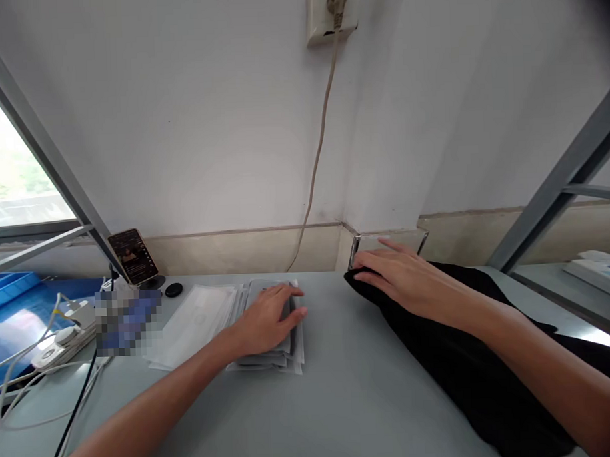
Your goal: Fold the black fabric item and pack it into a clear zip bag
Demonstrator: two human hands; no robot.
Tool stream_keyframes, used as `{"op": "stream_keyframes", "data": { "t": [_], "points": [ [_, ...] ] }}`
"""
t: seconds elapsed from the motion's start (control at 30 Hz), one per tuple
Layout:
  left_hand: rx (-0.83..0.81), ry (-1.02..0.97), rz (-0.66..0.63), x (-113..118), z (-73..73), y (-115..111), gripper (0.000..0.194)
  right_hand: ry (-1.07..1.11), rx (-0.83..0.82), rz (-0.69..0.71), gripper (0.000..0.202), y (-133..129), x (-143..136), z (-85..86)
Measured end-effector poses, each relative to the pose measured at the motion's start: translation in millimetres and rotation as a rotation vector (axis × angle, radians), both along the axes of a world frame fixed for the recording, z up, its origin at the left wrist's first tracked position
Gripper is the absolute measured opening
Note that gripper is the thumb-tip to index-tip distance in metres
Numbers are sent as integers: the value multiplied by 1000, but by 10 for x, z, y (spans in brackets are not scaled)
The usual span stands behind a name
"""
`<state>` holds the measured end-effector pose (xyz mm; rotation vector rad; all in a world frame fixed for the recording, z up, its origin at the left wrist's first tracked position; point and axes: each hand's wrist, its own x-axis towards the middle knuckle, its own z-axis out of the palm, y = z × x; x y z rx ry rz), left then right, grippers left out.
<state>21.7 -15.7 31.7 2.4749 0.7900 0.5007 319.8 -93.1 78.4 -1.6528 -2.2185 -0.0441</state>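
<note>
A: What's in the way?

B: L side's crowded — power strip [47, 357] w/ white cables [27, 371], blue tray [11, 290], phone [133, 256] on its stand, black disc [174, 290] just beside. L post [36, 141] and R post [548, 170] slant up at the ends, white box [599, 271] past the R one. Cord [319, 148] hangs from the wall socket [319, 21] to the back edge of the bench [351, 400].

A: Hands?

B: L hand [265, 321] rests on the stack of grey packets [277, 357], mid-bench; fingers loosely spread, thumb apart. R hand [399, 278] is on the far L tip of the black cloth [440, 364], one finger lifted — can't tell if the others pinch it.

A: Any text?

B: Phone screen has some, too small to read. Patch [125, 321] nr the strip is pixelated.

A: Room?

B: Bench surface runs btwn stack and cloth, back to the wall [231, 124]. Clear sleeves [196, 325] lie just L of the stack. Cloth covers much of the R side, trailing toward the near edge. Wall juts fwd right behind R hand.
</note>
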Motion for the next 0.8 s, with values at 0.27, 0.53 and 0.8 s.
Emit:
{"op": "stream_keyframes", "data": {
  "t": [0.27, 0.53, 0.8],
  "points": [
    [-618, -460, -187, 627, 15, -69, 49, 57, -15, 4, 24, 108, -435, 143],
    [-785, -651, -65, 667, 59, 137, 51, 439, -420, 143, 36, 270, -68, 244],
    [-777, -604, -1, 563, 72, 229, 56, 600, -305, 39, 38, 310, 56, 72]
  ]
}}
